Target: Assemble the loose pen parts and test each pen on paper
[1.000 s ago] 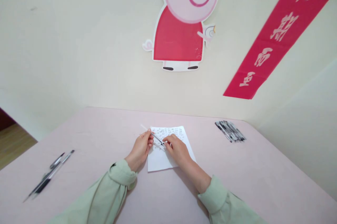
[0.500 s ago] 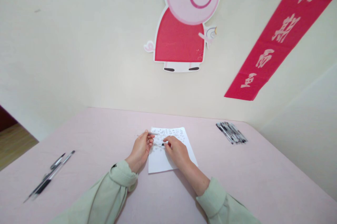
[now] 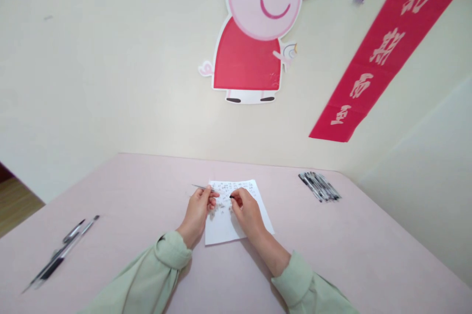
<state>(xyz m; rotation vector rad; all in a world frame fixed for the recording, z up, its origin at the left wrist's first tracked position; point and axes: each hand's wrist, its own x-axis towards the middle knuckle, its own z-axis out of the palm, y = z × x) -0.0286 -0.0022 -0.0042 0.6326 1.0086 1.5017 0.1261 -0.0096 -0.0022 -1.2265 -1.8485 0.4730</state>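
A white sheet of paper (image 3: 224,228) with handwriting lies on the pink table (image 3: 147,235) before me. My left hand (image 3: 199,208) is closed on a thin pen refill (image 3: 201,187) whose tip sticks out to the left. My right hand (image 3: 246,209) is closed in a pinch on a small dark pen part (image 3: 231,197), over the paper. The two hands are a few centimetres apart above the written lines.
A bundle of several black pens (image 3: 319,186) lies at the table's far right. Two or three pens (image 3: 59,255) lie near the left edge. A cartoon pig cut-out (image 3: 254,33) and a red banner (image 3: 372,53) hang on the wall behind.
The hands have drawn apart: the long piece that spanned both hands is now held only by the left hand, and the right hand keeps a small dark piece. The camera tilted slightly.
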